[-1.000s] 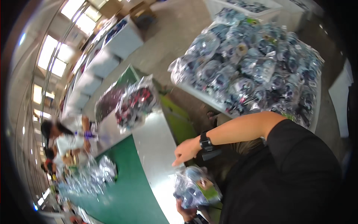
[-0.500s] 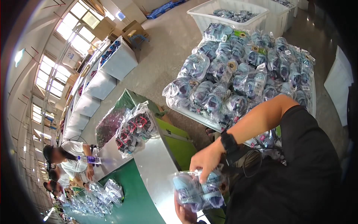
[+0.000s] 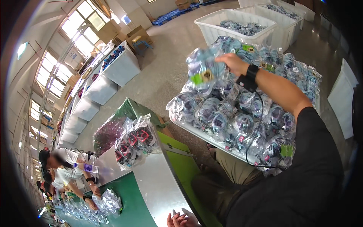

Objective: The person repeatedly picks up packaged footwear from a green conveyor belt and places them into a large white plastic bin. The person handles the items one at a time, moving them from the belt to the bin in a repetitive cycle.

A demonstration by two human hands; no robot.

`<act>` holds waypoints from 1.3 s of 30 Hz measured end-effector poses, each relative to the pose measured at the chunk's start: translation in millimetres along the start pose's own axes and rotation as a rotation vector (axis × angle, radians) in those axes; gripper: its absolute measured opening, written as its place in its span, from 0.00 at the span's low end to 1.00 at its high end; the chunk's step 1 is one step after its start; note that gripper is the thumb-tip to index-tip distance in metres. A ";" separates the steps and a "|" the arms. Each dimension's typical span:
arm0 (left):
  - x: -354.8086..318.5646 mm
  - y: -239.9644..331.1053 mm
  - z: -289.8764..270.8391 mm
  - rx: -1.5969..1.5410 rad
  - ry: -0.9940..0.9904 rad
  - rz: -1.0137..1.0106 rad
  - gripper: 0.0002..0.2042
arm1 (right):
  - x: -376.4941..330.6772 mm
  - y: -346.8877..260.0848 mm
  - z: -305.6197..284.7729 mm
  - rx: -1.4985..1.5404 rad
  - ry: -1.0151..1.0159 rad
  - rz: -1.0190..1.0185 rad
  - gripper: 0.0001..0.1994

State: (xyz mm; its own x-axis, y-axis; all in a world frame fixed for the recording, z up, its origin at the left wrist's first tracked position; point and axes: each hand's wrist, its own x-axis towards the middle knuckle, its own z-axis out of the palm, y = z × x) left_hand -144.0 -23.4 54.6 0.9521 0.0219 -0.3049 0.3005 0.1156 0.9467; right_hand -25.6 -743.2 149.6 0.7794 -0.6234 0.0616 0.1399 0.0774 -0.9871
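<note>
My right hand (image 3: 232,63), with a black band on its wrist, grips a clear plastic bag holding a pair of light blue and purple shoes (image 3: 202,66). The bag is blurred and hangs over the far left part of a large white tub (image 3: 189,127). Bagged shoes (image 3: 211,109) of the same colours are heaped in that tub. Low in the picture, my left hand (image 3: 182,220) is over the metal tabletop (image 3: 157,181). Its fingers are loosely bent and apart, with nothing in them; the lower part is cut off.
Bagged black and red shoes (image 3: 137,142) lie on the metal table beside a green-edged sack (image 3: 130,108). A co-worker (image 3: 70,166) handles bagged items on the green belt (image 3: 132,204), near a bottle (image 3: 86,167). White bins (image 3: 245,38) stand behind the tub, others (image 3: 121,64) along the left.
My right hand has carried the bagged shoes from above the metal table up to the far side of the tub. My left hand has let go of them and stayed low.
</note>
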 end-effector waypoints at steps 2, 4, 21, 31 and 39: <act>3.5 -0.2 1.7 -0.002 -0.028 -0.003 0.23 | 47.1 24.0 -48.3 -0.019 0.123 -0.019 0.18; 1.2 3.3 -2.7 0.020 -0.008 -0.028 0.23 | 49.9 30.5 -42.6 -0.213 0.368 0.063 0.20; 4.6 5.3 6.9 -0.037 0.026 -0.083 0.20 | -102.5 62.8 283.2 -0.461 -0.528 -0.403 0.12; 42.1 53.2 -81.2 0.261 -0.121 -0.012 0.19 | -266.8 171.2 451.2 -0.525 -0.892 -0.428 0.07; 169.0 99.8 -179.2 0.553 0.267 0.088 0.22 | -265.6 179.5 450.6 -0.547 -0.807 -0.430 0.07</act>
State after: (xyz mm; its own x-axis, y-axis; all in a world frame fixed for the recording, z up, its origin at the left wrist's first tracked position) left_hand 36.8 169.8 79.0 0.9493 0.2636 -0.1715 0.2744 -0.4283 0.8610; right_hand 67.6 -213.2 22.6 0.9320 0.1999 0.3024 0.3625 -0.5113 -0.7792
